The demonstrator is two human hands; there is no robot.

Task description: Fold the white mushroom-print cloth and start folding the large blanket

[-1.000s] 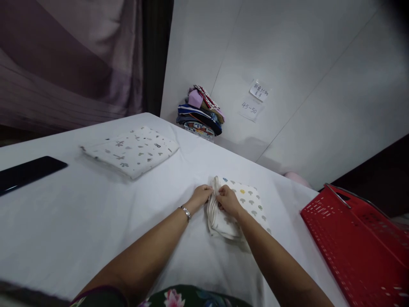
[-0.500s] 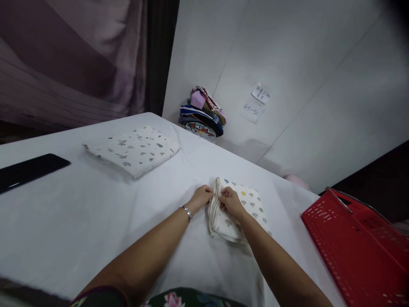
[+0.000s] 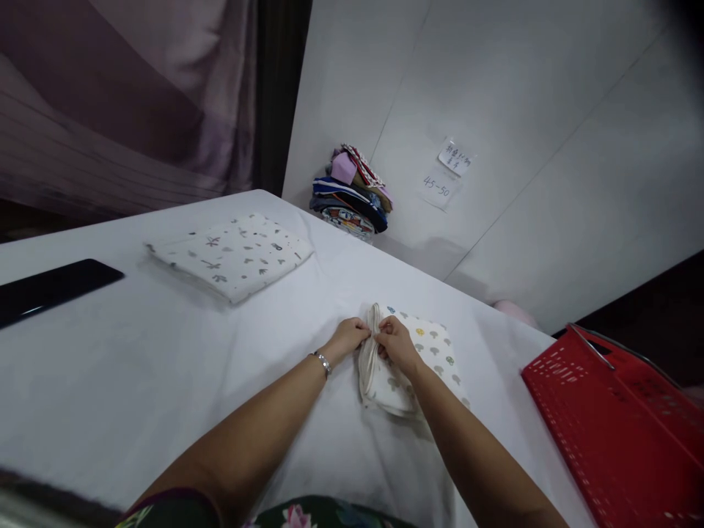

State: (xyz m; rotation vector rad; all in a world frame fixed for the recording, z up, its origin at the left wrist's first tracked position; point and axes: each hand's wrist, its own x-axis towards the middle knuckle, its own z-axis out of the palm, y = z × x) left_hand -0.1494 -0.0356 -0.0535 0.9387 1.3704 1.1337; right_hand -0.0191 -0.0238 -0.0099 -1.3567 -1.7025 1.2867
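A folded white cloth (image 3: pixel 434 345) printed with grey and yellow mushroom shapes lies in front of me, its layered left edge raised. My left hand (image 3: pixel 350 335) pinches that edge from the left, a silver bracelet on the wrist. From the right, my right hand (image 3: pixel 397 343) grips the same layers, fingertips close to those of the left. Parts of the cloth are hidden under my right hand and forearm. Further off to the left, a second folded white cloth (image 3: pixel 242 257) with grey leaf-like prints lies flat.
A black phone-like slab (image 3: pixel 60 288) lies at the left on the white table (image 3: pixel 165 381). At the right stands a red perforated basket (image 3: pixel 610 425) with a metal handle. Beyond the far edge, folded clothes (image 3: pixel 352 194) are stacked against the wall, near paper notes (image 3: pixel 437 187).
Both hands stay at the cloth's left edge, with the fingers shifting only slightly along the layers. The whole view has moved a little.
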